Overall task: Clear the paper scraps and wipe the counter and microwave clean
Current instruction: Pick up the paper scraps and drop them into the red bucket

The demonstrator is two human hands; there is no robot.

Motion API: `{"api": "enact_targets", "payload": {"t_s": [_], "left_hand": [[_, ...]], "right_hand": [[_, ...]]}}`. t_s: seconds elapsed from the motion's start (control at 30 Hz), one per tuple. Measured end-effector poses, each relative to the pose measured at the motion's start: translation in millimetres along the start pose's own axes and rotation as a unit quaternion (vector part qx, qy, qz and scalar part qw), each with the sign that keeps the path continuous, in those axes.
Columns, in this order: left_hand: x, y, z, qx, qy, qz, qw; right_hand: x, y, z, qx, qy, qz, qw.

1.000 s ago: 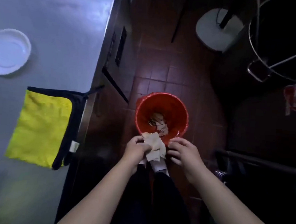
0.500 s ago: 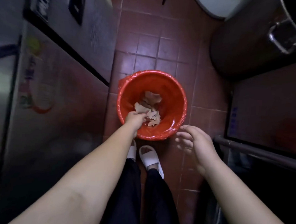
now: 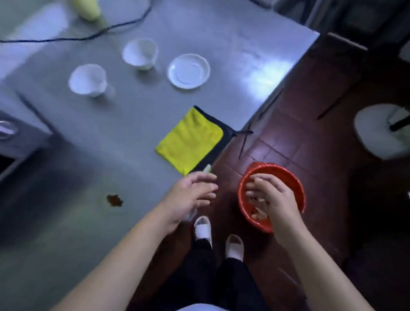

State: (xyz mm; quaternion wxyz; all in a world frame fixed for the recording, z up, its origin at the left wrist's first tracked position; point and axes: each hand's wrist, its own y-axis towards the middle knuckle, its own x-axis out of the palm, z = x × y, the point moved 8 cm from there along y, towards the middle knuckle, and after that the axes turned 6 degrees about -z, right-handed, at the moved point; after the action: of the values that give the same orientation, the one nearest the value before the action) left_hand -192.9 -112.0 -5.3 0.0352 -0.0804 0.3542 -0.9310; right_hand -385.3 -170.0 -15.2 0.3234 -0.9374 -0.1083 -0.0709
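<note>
Left hand point(image 3: 191, 195) now clear of red bin point(image 3: 294, 183), right hand point(image 3: 272, 199) over it.

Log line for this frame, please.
scraps: in red bin | left hand: open, by counter edge | right hand: open, over bin | yellow cloth: on counter | stain: unwiped

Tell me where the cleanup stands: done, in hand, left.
Done: paper scraps lie in the red bin. In hand: nothing; right hand hovers over the bin, left hand empty by the counter edge. Left: yellow cloth lies unused, brown stain unwiped, microwave likely too.
</note>
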Motion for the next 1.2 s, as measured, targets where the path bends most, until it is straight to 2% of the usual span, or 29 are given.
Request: {"api": "enact_targets", "payload": {"t_s": [0.1, 0.17, 0.27, 0.4, 0.6, 0.8, 1.03, 1.13, 1.2], "left_hand": [[-83, -80, 40, 0.093, -0.052, 0.125, 0.986], [-136, -135, 49, 0.144, -0.073, 0.202, 0.966], [-204, -216, 40, 0.202, -0.094, 0.298, 0.928], [-292, -311, 10, 0.245, -0.102, 0.391, 0.881], [-432, -427, -29, 0.271, -0.049, 0.513, 0.813], [-558, -485, -18, 0.231, 0.062, 0.621, 0.746], [-643, -472, 6, 0.12, 0.156, 0.639, 0.744], [-657, -465, 7, 0.096, 0.135, 0.656, 0.737], [-663, -467, 0, 0.083, 0.095, 0.685, 0.718]], "right_hand": [[86, -18, -21, -0.025, -0.063, -0.109, 0.992], [151, -30, -34, -0.047, -0.109, -0.187, 0.975], [244, -60, -47, -0.085, -0.175, -0.263, 0.945], [359, -109, -42, -0.126, -0.226, -0.354, 0.899], [504, -168, -14, -0.2, -0.299, -0.416, 0.835], [608, -202, -10, -0.27, -0.339, -0.446, 0.783], [707, -212, -25, -0.348, -0.433, -0.467, 0.688], [762, -213, -35, -0.401, -0.472, -0.454, 0.641], [802, -214, -39, -0.44, -0.5, -0.448, 0.596]]}}
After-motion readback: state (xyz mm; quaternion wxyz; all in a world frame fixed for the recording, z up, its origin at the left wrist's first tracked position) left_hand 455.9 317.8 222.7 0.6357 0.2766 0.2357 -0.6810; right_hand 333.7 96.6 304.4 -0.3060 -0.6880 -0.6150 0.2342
